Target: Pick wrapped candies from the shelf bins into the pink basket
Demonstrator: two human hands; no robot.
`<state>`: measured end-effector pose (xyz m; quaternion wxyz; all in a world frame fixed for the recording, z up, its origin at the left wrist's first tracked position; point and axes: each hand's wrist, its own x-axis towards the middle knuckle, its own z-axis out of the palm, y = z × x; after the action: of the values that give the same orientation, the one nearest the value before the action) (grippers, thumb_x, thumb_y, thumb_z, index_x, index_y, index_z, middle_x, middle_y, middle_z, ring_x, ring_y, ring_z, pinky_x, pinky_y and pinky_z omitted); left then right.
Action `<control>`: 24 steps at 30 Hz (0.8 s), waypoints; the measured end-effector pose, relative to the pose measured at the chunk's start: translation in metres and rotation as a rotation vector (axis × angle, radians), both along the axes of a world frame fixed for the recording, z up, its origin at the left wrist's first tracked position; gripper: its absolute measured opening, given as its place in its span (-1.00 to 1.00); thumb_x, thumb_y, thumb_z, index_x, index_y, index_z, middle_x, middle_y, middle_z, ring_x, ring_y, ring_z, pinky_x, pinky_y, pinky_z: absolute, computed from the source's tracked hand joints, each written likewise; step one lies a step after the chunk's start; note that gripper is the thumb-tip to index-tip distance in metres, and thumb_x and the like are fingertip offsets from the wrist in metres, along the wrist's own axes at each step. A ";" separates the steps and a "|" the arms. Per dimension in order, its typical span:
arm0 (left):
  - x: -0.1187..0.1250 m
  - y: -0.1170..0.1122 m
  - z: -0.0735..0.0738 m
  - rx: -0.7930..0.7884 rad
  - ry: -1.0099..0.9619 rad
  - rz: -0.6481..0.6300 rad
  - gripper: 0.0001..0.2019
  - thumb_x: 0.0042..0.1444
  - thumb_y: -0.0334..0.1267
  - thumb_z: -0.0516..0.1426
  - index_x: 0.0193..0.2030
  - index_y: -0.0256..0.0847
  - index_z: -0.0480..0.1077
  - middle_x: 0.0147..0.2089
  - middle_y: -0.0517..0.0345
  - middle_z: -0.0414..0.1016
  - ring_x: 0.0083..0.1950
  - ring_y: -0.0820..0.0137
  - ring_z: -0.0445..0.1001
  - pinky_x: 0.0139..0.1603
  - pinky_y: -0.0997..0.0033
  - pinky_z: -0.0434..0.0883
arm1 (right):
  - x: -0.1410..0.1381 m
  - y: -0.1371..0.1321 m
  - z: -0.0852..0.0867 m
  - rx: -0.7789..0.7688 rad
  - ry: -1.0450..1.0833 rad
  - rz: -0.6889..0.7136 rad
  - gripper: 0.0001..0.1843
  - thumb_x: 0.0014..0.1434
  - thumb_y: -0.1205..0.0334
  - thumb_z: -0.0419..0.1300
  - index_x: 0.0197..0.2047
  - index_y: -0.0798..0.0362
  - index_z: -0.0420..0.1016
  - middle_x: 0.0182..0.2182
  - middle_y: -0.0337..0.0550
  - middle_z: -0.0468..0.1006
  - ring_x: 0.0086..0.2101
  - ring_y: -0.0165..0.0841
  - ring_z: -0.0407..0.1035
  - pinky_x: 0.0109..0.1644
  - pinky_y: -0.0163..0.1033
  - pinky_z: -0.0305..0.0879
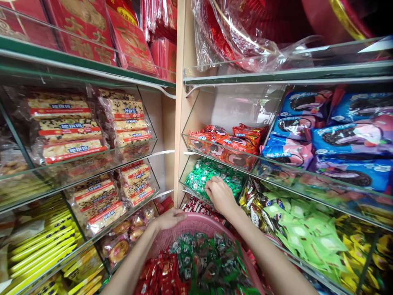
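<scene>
A pink plastic basket [196,226] sits low in front of me, filled with green-wrapped candies [208,258] and red-wrapped candies [159,272]. My left hand [170,218] grips the basket's far rim, fingers curled over it. My right hand [218,193] reaches into a clear shelf bin of green-wrapped candies [211,172], palm down, fingers curled into the pile; what they hold is hidden.
Glass-fronted shelves rise on both sides of a wooden post [181,102]. Left bins hold nougat bars [67,135] and yellow packs [43,246]. Right bins hold red snack packs [227,143], blue cookie packs [337,139] and light-green sweets [307,229]. Red boxes [92,28] fill the top.
</scene>
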<state>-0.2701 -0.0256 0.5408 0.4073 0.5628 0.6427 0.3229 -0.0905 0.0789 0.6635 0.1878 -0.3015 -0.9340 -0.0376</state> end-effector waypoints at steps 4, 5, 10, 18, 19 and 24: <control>0.000 0.000 0.000 -0.001 -0.005 -0.005 -0.49 0.02 0.15 -0.04 -0.34 -0.36 0.37 -0.46 0.18 0.25 -0.41 0.47 0.19 -0.33 0.49 0.19 | 0.003 0.003 0.003 -0.047 0.140 0.037 -0.76 0.20 0.31 -0.06 -0.42 0.06 0.38 -0.37 -0.12 0.35 -0.28 -0.34 0.23 -0.16 -0.28 0.10; -0.001 0.000 -0.001 -0.001 -0.001 -0.005 -0.49 0.02 0.15 -0.04 -0.34 -0.35 0.37 -0.45 0.18 0.25 -0.41 0.47 0.20 -0.33 0.49 0.18 | 0.004 0.004 0.003 -0.072 0.190 0.056 -0.76 0.20 0.30 -0.06 -0.42 0.06 0.37 -0.38 -0.14 0.34 -0.29 -0.34 0.23 -0.18 -0.29 0.11; -0.001 0.000 -0.001 0.004 0.024 0.003 -0.51 0.02 0.15 -0.03 -0.41 -0.35 0.33 -0.46 0.20 0.22 -0.40 0.47 0.19 -0.36 0.51 0.16 | 0.008 0.008 0.007 -0.234 0.397 0.157 -0.81 0.17 0.25 0.01 -0.44 0.04 0.36 -0.43 -0.21 0.32 -0.35 -0.38 0.24 -0.25 -0.31 0.11; -0.002 0.001 0.001 0.032 0.036 -0.026 -0.53 0.05 0.10 -0.04 -0.35 -0.35 0.38 -0.46 0.19 0.26 -0.40 0.47 0.19 -0.35 0.51 0.18 | 0.014 -0.031 0.014 -0.438 0.487 0.359 -0.83 0.15 0.29 0.04 -0.43 0.05 0.40 -0.46 -0.26 0.34 -0.39 -0.44 0.24 -0.28 -0.33 0.12; -0.002 0.002 0.000 0.037 0.038 -0.029 -0.55 0.05 0.08 -0.03 -0.36 -0.35 0.38 -0.46 0.19 0.27 -0.40 0.47 0.19 -0.35 0.51 0.17 | 0.013 -0.038 0.009 -0.477 0.455 0.384 -0.84 0.15 0.31 0.04 -0.42 0.05 0.40 -0.45 -0.26 0.35 -0.39 -0.45 0.25 -0.29 -0.34 0.12; -0.004 0.004 -0.004 0.064 0.046 -0.032 -0.60 0.03 0.02 0.00 -0.42 -0.35 0.37 -0.45 0.17 0.29 -0.38 0.45 0.20 -0.33 0.50 0.18 | 0.003 -0.057 -0.040 -0.607 0.179 0.404 -0.88 0.07 0.37 0.09 -0.47 0.07 0.40 -0.43 -0.25 0.39 -0.34 -0.44 0.27 -0.27 -0.36 0.10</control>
<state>-0.2739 -0.0218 0.5364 0.3794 0.5930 0.6321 0.3238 -0.0871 0.0214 0.6230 0.1744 -0.1553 -0.9231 0.3054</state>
